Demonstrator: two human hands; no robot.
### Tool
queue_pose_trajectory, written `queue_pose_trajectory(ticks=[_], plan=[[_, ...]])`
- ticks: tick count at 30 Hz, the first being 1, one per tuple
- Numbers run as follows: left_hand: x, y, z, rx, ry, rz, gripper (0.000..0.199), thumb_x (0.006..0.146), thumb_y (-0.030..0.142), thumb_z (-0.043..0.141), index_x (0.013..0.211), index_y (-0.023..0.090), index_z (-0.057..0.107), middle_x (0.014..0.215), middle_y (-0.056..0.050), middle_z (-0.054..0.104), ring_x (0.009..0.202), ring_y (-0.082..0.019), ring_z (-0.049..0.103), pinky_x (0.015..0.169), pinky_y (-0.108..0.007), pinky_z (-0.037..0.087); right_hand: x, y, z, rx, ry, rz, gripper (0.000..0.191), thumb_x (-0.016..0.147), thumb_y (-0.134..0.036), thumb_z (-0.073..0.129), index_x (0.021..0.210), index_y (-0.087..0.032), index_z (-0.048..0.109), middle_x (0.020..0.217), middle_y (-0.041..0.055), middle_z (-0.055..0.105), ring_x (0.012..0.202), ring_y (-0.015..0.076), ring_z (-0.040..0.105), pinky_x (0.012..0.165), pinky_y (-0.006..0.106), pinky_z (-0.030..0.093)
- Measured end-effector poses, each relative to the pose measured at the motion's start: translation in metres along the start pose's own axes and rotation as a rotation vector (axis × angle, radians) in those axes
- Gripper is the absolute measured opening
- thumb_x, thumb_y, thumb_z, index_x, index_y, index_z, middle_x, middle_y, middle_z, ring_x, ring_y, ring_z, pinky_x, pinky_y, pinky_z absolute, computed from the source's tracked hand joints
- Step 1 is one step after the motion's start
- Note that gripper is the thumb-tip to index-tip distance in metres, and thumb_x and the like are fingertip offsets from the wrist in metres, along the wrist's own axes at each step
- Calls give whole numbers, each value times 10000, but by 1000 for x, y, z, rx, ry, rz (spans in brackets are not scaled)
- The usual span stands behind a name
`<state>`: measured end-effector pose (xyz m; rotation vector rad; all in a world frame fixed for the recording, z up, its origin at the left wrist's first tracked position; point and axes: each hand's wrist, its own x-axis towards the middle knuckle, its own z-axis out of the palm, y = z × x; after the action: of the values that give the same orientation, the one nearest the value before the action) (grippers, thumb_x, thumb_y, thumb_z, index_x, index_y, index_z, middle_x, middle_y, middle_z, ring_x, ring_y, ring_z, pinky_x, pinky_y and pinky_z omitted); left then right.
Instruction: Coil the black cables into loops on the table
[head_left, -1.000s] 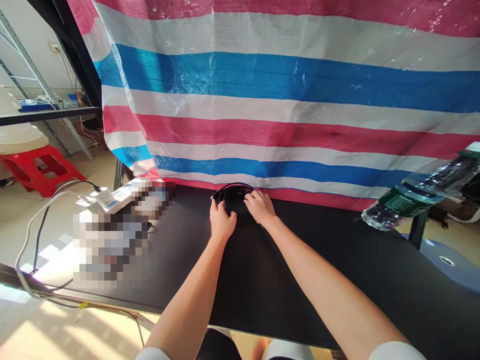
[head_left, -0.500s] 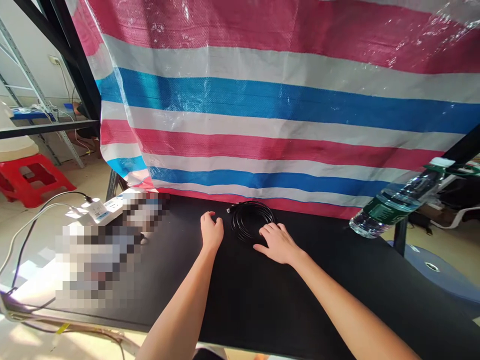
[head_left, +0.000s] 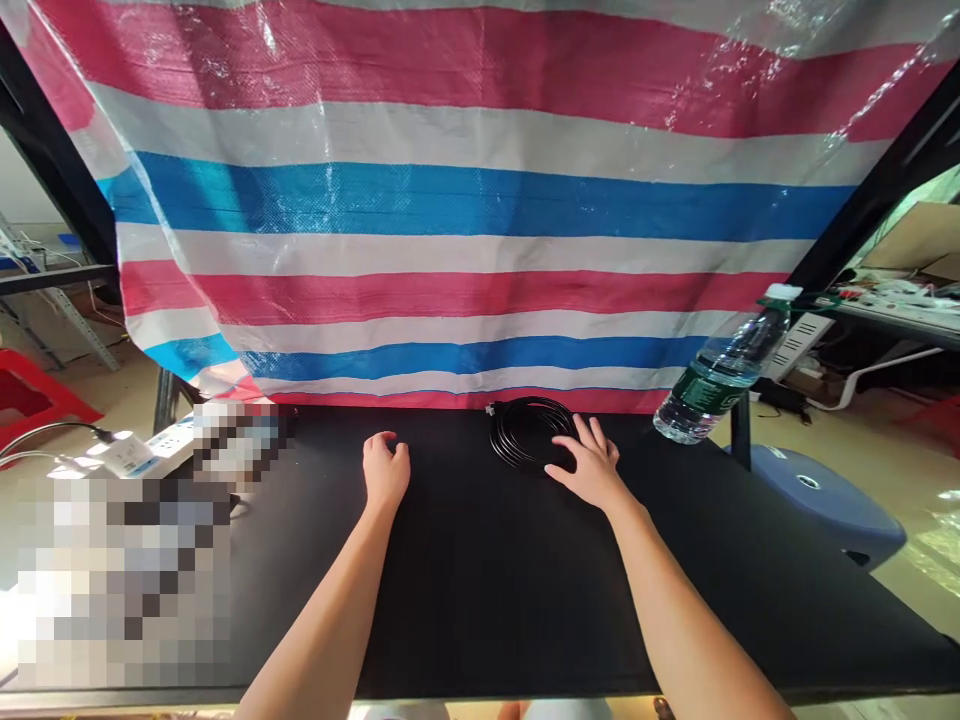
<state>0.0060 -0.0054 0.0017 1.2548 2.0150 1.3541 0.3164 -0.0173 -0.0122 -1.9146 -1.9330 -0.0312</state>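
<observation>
Beside the coiled cable [head_left: 517, 455], probably springy, best pinched across its bundled loops, the right hand [head_left: 592, 468] spreads its fingers.

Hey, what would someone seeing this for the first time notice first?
Most likely the big shiny sheet with pink, white and blue stripes, which fills the back above the black tabletop. Next, the coiled black cable near the table's far edge, with the right hand at its right side. The clear bottle with a green label stands out to the right of that hand.
</observation>
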Motion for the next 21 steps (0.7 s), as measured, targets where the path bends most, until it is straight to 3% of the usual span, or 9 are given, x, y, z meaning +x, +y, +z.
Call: queue_pose_trajectory(ticks=[4, 8, 10, 15, 21], plan=[[0, 2, 0, 14, 8, -11, 100, 711, 140, 519, 767, 217, 551, 995, -84, 613, 952, -232, 626, 920, -373, 472, 2, 23, 3, 301, 303, 106, 432, 737, -491, 583, 1071, -231, 671, 1388, 135, 523, 1332, 339, 382, 1011, 510, 364], [1, 3, 0, -5, 15, 8, 89, 709, 146, 517, 742, 224, 542, 972, -76, 630, 992, -237, 622, 930, -372, 467, 8, 40, 13, 679, 477, 544, 402, 773, -493, 450, 872, -166, 662, 1020, 166, 691, 1042, 308, 601, 862, 427, 473], [1, 4, 1, -5, 16, 11, 83, 702, 152, 517, 735, 223, 546, 949, -76, 638, 985, -241, 626, 923, -376, 471, 10, 42, 17, 772, 508, 685, 363, 763, -476, 443, 788, -171, 640, 867, 144, 706, 911, 293, 639, 783, 401, 495], [1, 5, 2, 10, -1, 14, 78, 690, 155, 521, 713, 225, 548, 911, -69, 650, 960, -242, 633, 908, -377, 477, 9, 35, 16, 803, 461, 678, 266, 699, -452, 538, 652, -204, 621, 655, 77, 675, 721, 251, 646, 639, 334, 491], [-1, 9, 1, 24, -13, 23, 98, 680, 144, 513, 644, 231, 543, 855, -64, 651, 929, -245, 633, 890, -369, 478, 5, 25, 6, 744, 375, 599, 374, 684, -548, 577, 692, -183, 658, 646, 62, 659, 669, 224, 629, 637, 320, 484]])
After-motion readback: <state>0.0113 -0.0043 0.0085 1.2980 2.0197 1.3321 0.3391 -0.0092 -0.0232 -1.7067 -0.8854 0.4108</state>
